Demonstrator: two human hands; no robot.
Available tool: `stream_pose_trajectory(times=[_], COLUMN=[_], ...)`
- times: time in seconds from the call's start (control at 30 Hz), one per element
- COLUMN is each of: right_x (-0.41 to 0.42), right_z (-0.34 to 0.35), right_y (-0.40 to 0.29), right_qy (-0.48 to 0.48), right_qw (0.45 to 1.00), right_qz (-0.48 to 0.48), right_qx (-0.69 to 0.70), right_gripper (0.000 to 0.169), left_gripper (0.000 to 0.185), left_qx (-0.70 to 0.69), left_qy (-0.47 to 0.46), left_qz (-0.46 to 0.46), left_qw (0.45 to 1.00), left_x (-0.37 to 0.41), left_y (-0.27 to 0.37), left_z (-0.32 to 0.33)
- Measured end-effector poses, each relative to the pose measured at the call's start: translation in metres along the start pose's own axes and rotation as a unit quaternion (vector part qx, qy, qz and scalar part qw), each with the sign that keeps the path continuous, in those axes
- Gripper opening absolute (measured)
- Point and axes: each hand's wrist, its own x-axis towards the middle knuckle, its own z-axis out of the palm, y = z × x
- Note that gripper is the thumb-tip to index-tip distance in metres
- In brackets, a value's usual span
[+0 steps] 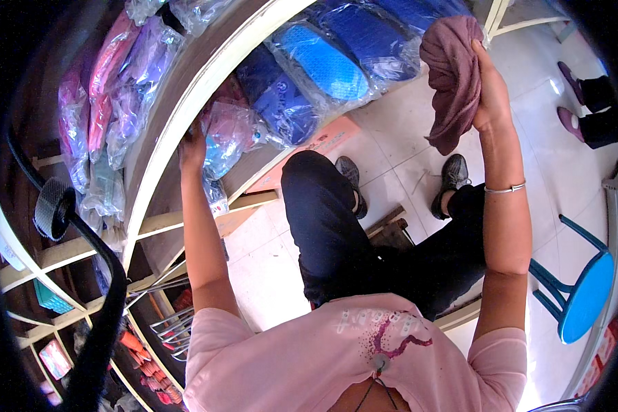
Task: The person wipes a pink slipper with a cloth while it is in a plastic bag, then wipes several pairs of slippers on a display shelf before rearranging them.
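A crumpled mauve-brown cloth (450, 82) hangs from my right hand (493, 95), raised over the floor by the shelf's far end. My left hand (193, 147) reaches into the shelf compartment, in shadow beside the pale shelf edge (159, 123). Its fingers are mostly hidden, so whether it grips anything is unclear. Closest to it is a clear plastic bag with pink and light-blue goods (232, 134). Farther along the same shelf lie bagged dark-blue slippers (288, 110) and a bright-blue bagged slipper sole (322, 62).
More bagged pink and purple goods (126, 87) fill the shelf above. A pink cardboard box (314, 147) stands under the lower shelf. At right are a blue stool (587, 298) and another person's purple shoes (571, 123). Metal racks (172, 329) jut out at lower left.
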Motion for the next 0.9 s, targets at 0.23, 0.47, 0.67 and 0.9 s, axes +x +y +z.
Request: stream_pose_trajectory(times=[0.23,0.47,0.67,0.9], right_x=[-0.002,-0.012,-0.01,-0.016], right_z=[-0.017,-0.006,-0.011,-0.006], right_y=[-0.006,-0.003,-0.002,-0.003], right_qy=[0.001,0.026,0.009,0.038], right_qw=[1.0,0.999,0.999,0.999], right_qz=[0.017,-0.016,-0.03,-0.024], right_qx=[0.005,-0.023,-0.013,-0.022], right_gripper=[0.039,0.039,0.04,0.041], left_gripper=[0.046,0.027,0.017,0.015], left_qx=[-0.137,-0.129,-0.169,-0.167], left_qy=[0.09,0.117,0.062,0.068], left_qz=[-0.044,-0.081,-0.105,-0.086], left_qw=[0.985,0.981,0.978,0.98], left_x=[-0.069,-0.133,-0.152,-0.14], left_y=[0.092,0.106,0.126,0.166], left_z=[-0.038,-0.039,-0.032,-0.038])
